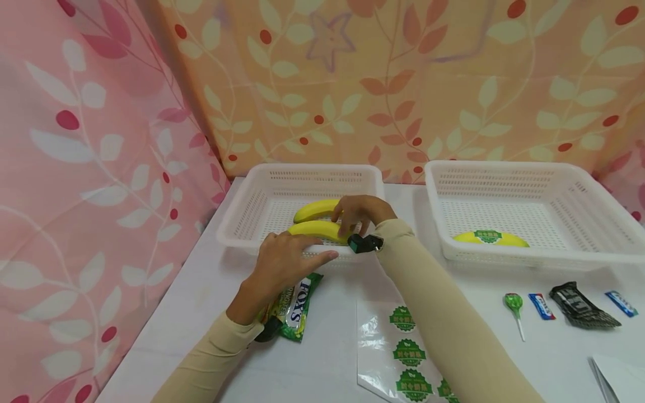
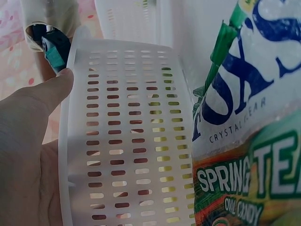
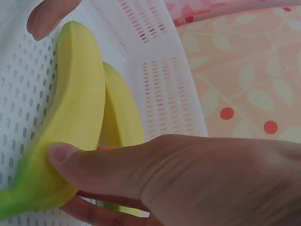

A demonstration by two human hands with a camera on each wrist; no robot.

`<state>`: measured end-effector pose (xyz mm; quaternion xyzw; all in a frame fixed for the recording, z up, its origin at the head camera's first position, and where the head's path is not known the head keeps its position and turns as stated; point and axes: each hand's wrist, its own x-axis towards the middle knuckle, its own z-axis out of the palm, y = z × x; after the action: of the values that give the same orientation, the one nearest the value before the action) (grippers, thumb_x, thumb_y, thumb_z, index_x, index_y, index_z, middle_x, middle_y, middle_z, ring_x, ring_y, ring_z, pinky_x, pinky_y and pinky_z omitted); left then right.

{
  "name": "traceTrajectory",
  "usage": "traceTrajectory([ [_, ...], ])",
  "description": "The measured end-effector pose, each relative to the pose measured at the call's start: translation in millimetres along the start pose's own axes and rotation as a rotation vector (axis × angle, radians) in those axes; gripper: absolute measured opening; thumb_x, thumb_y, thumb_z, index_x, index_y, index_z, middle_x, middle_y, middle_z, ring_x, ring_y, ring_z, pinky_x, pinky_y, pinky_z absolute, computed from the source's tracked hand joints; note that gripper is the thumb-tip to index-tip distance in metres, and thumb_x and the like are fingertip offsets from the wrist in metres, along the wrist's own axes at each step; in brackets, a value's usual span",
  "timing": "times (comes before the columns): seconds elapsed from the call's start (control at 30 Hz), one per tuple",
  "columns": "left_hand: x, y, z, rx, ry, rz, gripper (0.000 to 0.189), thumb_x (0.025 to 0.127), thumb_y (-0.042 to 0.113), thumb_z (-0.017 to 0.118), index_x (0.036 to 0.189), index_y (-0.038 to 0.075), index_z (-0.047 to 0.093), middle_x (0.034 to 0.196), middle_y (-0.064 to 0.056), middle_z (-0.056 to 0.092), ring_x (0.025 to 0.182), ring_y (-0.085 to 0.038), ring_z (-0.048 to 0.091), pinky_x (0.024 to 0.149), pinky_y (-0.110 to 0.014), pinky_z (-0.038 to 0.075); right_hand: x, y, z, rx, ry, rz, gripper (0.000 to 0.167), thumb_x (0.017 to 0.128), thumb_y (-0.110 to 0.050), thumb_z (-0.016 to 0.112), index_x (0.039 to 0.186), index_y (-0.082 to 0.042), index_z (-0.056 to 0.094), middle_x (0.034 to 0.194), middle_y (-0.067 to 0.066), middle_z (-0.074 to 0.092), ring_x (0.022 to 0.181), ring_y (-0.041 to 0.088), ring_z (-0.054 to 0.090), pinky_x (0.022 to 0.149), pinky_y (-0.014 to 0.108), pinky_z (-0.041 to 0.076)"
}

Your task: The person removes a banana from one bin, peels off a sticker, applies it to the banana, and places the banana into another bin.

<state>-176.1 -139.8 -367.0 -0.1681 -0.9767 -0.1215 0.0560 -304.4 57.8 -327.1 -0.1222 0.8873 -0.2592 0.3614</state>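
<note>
Inside the left white basket (image 1: 237, 235) lie two yellow bananas, the far banana (image 1: 314, 210) and the near banana (image 1: 318, 229). My right hand (image 1: 365, 212) reaches into the basket and grips the near banana by its stem end. In the right wrist view, the thumb rests on top of this banana (image 3: 80, 89) and the fingers go under it. My left hand (image 1: 284, 260) is over the basket's front rim, its thumb extended. Its fingertips (image 3: 49, 16) hover beside the banana's other end, holding nothing.
Under my left wrist lies a green Fox's candy bag (image 1: 297, 308). A sticker sheet (image 1: 375, 347) is beneath my right forearm. The right basket (image 1: 504, 215) holds a stickered yellow fruit (image 1: 514, 240). In front are a lollipop (image 1: 514, 305), a black packet (image 1: 579, 305), small wrapped sweets (image 1: 541, 307) and tweezers (image 1: 602, 378).
</note>
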Motion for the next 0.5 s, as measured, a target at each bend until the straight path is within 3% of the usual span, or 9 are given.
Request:
traceTrajectory([
  [0.27, 0.5, 0.7, -0.5, 0.009, -0.001, 0.008, 0.066, 0.093, 0.080, 0.055, 0.138, 0.035, 0.072, 0.087, 0.008, 0.070, 0.089, -0.018, 0.059, 0.079, -0.041, 0.041, -2.1, 3, -4, -0.014, 0.018, -0.114, 0.040, 0.093, -0.009, 0.081, 0.131, -0.002, 0.072, 0.125, 0.013, 0.066, 0.108, 0.027, 0.072, 0.089, 0.038, 0.063],
  [0.5, 0.2, -0.1, -1.5, 0.023, -0.003, 0.005, 0.067, 0.093, 0.080, 0.054, 0.134, 0.032, 0.076, 0.118, 0.004, 0.079, 0.100, -0.022, 0.066, 0.085, -0.044, 0.046, -24.1, 0, -21, 0.016, 0.114, -0.266, 0.046, 0.092, -0.012, 0.081, 0.134, 0.000, 0.069, 0.130, 0.018, 0.066, 0.107, 0.029, 0.072, 0.087, 0.041, 0.063],
])
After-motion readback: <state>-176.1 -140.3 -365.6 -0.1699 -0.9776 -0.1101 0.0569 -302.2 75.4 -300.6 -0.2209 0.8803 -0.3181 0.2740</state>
